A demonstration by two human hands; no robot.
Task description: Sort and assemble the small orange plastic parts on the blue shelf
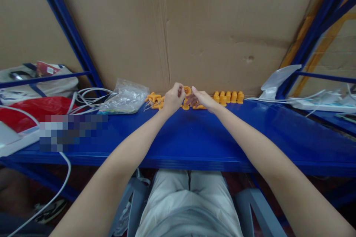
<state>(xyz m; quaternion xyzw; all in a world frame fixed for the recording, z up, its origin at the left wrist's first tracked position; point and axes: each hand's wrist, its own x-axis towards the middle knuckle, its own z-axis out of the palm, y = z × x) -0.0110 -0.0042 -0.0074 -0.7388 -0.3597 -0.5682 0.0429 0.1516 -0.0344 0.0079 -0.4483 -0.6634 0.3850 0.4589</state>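
My left hand (174, 99) is closed, with thumb and fingers pinching a round orange plastic piece (187, 90) by its left side. Just right of that piece, my right hand (204, 100) has its fingers stretched out and apart, with nothing visible in its grip. Another orange piece (185, 106) stands on the blue table (191, 137) below the hands. Left of my left hand lie star-like orange parts (153, 97) and a heap of small silvery metal bits (148, 106), too small to name surely. Past my right hand, several orange knobbed pieces (228, 97) stand in rows.
A cardboard panel (217, 29) walls off the table's back between blue metal posts (68, 26). To the left are a clear plastic bag (126, 96), white cables (89, 92) and a red bag (47, 109). Cables and a white power strip (319, 104) lie on the right.
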